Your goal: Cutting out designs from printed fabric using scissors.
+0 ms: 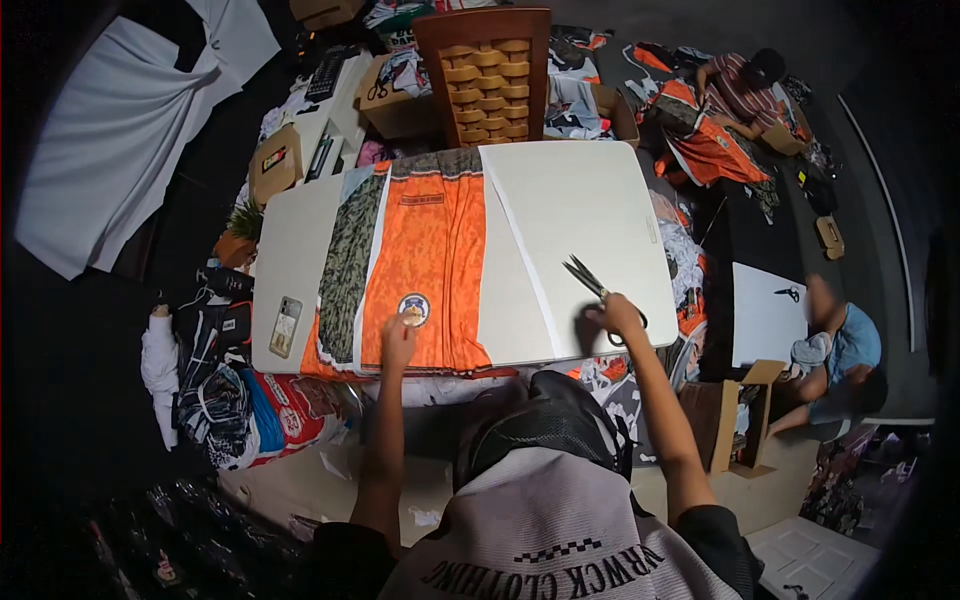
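Note:
An orange and dark camouflage fabric piece (430, 250) with a round badge and white strips lies across the pale folding table (560, 190). My left hand (400, 335) is over its lower middle, fingers curled just below the badge; whether they pinch the cloth is unclear. My right hand (616, 318) grips black-handled scissors (585, 275), blades pointing up-left over the bare right side of the table. A long white strip (520, 255) runs diagonally right of the orange panel. A phone (286, 326) rests at the table's left end.
A wooden chair back (483, 80) stands behind the table, among boxes (393, 100) and fabric. Two other people, one in stripes (745, 95), one in blue (850, 350), work at the right. A fabric pile (230, 420) lies left; an open box (735, 420) is near my right arm.

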Demonstrator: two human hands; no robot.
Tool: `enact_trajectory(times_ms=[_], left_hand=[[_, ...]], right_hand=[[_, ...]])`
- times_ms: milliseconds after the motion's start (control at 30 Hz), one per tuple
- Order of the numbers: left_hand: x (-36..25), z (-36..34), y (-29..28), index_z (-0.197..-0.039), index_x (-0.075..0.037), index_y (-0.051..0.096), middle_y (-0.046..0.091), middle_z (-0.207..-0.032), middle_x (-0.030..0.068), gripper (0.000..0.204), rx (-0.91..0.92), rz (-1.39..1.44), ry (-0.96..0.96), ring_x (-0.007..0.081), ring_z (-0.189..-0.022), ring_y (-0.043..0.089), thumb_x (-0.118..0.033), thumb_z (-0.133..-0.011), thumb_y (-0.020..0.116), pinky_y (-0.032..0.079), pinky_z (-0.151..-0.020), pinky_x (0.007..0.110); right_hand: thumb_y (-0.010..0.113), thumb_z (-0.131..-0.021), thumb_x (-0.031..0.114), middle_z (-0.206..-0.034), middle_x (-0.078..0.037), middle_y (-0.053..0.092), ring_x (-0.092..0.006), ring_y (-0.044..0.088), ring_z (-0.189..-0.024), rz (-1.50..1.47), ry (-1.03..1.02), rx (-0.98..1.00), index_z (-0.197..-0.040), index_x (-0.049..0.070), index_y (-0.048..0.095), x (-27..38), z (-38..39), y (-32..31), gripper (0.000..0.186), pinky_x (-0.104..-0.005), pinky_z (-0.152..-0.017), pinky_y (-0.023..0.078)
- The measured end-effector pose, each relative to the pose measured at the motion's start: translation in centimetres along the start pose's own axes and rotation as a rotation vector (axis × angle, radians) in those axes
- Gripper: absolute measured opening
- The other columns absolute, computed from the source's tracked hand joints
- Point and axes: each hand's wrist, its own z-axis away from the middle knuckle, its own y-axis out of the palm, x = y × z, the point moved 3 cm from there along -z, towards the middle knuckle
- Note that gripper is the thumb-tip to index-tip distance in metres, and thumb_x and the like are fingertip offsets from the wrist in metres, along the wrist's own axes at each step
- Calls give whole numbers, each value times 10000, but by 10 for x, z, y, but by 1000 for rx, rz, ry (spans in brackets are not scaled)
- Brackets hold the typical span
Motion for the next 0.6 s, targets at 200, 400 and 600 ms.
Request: enact_trajectory(times_ms=[200, 400, 600], left_hand=[[18, 6, -52, -1263, -118, 568, 566, -1257, 155, 431, -377, -759, -434, 381, -1088, 548, -199, -849, 658, 459, -923, 440], [74, 33, -107, -1041, -103, 672, 652, -1029, 122, 212, -107, -571, -587, 360, -938, 609, -168, -842, 646, 483, -828, 432], [121, 129, -121, -876, -36, 656, 651, -846, 131, 115, -250, 234, -354, 330, -768, 606, -143, -850, 621, 480, -733, 414]], right_hand=[[685, -821, 300, -844, -208, 638, -373, 616, -797, -122, -53, -284, -936, -2, 643, 81, 4, 87, 326, -444, -737, 505], [613, -868, 260, -887, -233, 626, -407, 609, -794, -170, 119, -332, -916, -5, 641, 61, 2, 121, 271, -473, -726, 501], [587, -870, 240, -879, -236, 629, -423, 603, -752, -81, 111, -127, -815, -16, 619, 35, 48, 113, 263, -501, -683, 489]])
